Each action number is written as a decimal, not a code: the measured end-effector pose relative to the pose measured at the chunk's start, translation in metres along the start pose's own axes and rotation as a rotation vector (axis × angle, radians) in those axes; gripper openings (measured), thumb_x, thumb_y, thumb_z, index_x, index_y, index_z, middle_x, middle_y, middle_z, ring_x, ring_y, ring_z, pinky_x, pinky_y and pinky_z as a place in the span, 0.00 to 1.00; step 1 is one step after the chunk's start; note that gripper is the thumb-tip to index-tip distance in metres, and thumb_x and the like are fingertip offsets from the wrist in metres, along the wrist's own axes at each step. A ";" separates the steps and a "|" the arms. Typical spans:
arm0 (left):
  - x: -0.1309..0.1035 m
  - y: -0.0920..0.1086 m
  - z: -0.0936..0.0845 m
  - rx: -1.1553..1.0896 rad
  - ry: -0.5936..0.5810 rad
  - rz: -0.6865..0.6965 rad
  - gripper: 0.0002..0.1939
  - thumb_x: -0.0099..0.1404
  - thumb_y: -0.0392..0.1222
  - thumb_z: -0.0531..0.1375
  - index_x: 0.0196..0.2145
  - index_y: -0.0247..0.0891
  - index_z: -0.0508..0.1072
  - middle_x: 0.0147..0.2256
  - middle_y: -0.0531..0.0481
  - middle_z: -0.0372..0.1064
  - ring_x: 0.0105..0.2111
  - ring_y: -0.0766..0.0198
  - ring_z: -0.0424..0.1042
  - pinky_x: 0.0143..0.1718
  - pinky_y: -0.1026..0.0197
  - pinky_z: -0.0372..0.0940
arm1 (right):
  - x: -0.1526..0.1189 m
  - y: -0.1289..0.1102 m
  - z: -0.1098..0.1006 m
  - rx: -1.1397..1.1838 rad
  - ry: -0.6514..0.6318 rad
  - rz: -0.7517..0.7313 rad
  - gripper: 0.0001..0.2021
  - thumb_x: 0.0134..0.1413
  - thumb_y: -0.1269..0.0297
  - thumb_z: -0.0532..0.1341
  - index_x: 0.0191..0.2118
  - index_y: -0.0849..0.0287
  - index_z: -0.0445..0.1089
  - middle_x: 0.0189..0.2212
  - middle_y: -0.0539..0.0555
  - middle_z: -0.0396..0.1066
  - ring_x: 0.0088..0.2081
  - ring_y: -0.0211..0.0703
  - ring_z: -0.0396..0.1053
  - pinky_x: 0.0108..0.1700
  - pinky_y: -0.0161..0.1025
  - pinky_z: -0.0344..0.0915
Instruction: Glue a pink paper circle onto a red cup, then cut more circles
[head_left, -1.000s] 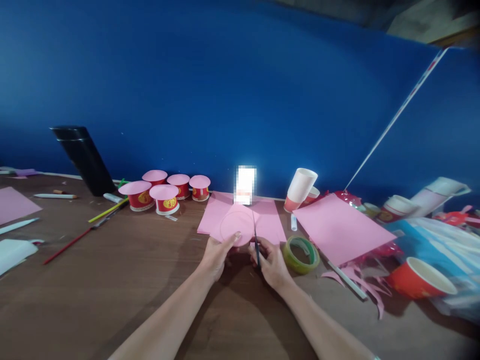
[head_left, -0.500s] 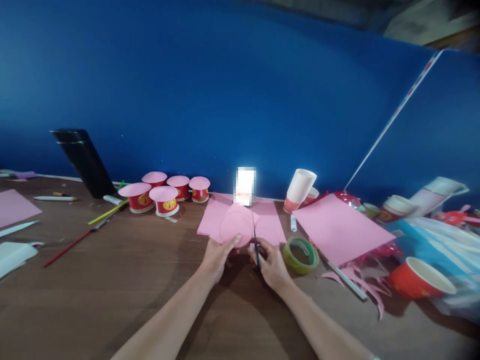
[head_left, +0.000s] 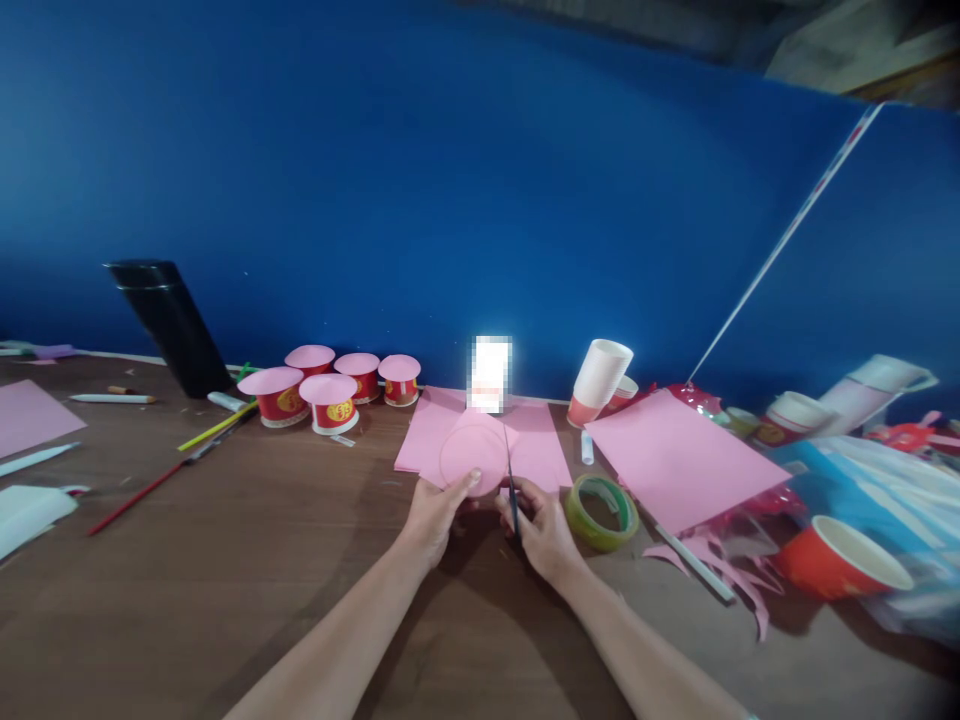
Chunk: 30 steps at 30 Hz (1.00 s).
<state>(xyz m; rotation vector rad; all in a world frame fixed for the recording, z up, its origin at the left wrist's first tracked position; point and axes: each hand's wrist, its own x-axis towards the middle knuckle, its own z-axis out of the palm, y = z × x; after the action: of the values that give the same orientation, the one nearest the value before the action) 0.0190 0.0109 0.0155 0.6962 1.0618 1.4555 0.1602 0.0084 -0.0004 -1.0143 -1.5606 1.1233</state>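
My left hand [head_left: 437, 518] grips a pink sheet of paper [head_left: 474, 450] by its near edge, thumb on top. A circle is drawn on that sheet. My right hand [head_left: 541, 528] is closed round dark scissors [head_left: 513, 492], whose blades point away from me and lie along the right side of the circle. The scissor handles are partly hidden by my fingers. Beneath and behind the held sheet lie more pink sheets [head_left: 546, 425] on the table.
Left are several red paper cups topped with pink discs [head_left: 330, 390] and a black flask [head_left: 169, 325]. Right are green tape [head_left: 602, 513], a white cup stack [head_left: 598, 380], a large pink sheet [head_left: 682, 460], paper scraps [head_left: 724, 565] and a tipped red cup [head_left: 840, 558]. A blue wall [head_left: 480, 180] stands behind.
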 end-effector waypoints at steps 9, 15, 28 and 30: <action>-0.001 0.000 0.000 0.027 -0.007 0.016 0.19 0.43 0.44 0.67 0.31 0.29 0.72 0.24 0.47 0.72 0.17 0.70 0.66 0.18 0.68 0.62 | 0.001 -0.002 0.001 -0.009 -0.002 0.002 0.14 0.49 0.60 0.60 0.41 0.62 0.67 0.17 0.46 0.60 0.20 0.32 0.57 0.21 0.29 0.57; -0.001 0.001 0.000 0.032 0.013 -0.004 0.19 0.43 0.44 0.67 0.32 0.29 0.72 0.23 0.47 0.72 0.17 0.69 0.66 0.17 0.68 0.61 | 0.000 -0.003 0.001 -0.007 -0.001 0.011 0.15 0.48 0.59 0.60 0.41 0.62 0.67 0.17 0.46 0.61 0.19 0.33 0.57 0.21 0.30 0.57; 0.001 0.000 -0.001 0.019 0.014 -0.016 0.20 0.41 0.44 0.68 0.32 0.30 0.73 0.25 0.46 0.72 0.19 0.66 0.68 0.20 0.66 0.63 | 0.000 0.002 0.000 -0.004 0.010 -0.009 0.15 0.49 0.59 0.60 0.40 0.63 0.67 0.18 0.47 0.60 0.20 0.33 0.57 0.21 0.30 0.57; 0.000 0.000 0.000 0.019 0.026 -0.008 0.20 0.41 0.44 0.68 0.32 0.29 0.73 0.25 0.46 0.72 0.19 0.67 0.68 0.20 0.66 0.64 | 0.000 0.002 0.000 -0.009 0.007 -0.013 0.15 0.49 0.59 0.60 0.40 0.63 0.67 0.18 0.47 0.60 0.20 0.33 0.57 0.22 0.30 0.57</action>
<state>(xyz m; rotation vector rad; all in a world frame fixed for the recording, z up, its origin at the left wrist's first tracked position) 0.0188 0.0109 0.0155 0.6872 1.0985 1.4526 0.1602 0.0086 -0.0023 -1.0122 -1.5655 1.1036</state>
